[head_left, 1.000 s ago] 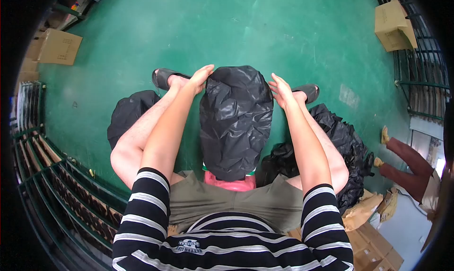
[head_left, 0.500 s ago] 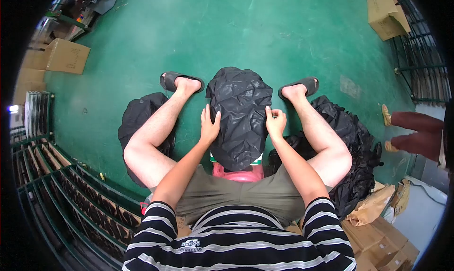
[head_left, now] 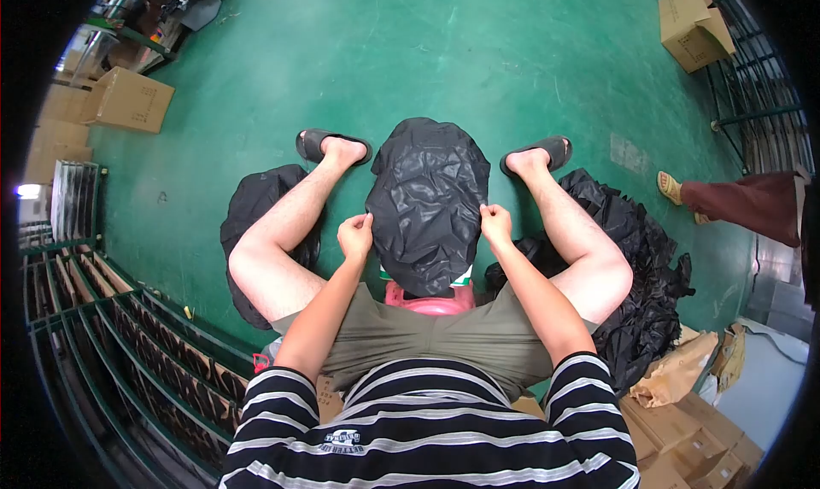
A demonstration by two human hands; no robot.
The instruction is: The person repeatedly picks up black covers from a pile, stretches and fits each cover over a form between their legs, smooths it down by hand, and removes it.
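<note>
A crinkled black fabric cover (head_left: 430, 199), roughly oval, lies spread between my knees over something mostly hidden; a bit of green and white shows under its near edge. My left hand (head_left: 355, 236) pinches the cover's left edge with fingers closed. On the opposite edge, my right hand (head_left: 495, 226) grips the fabric between thumb and fingers. Just below the cover, part of a pink plastic seat (head_left: 434, 304) is visible between my thighs.
Black fabric (head_left: 636, 275) is heaped beyond my right leg, and another black piece (head_left: 256, 207) lies by my left. Metal racks (head_left: 128, 352) stand at left. Cardboard boxes (head_left: 135, 101) sit around. At right, a person's leg (head_left: 743, 205) is near a white panel (head_left: 760, 378).
My left hand has gone from lying flat on the cover to pinching its left edge. The cover looks smoother and more spread out. The other person's legs have shifted.
</note>
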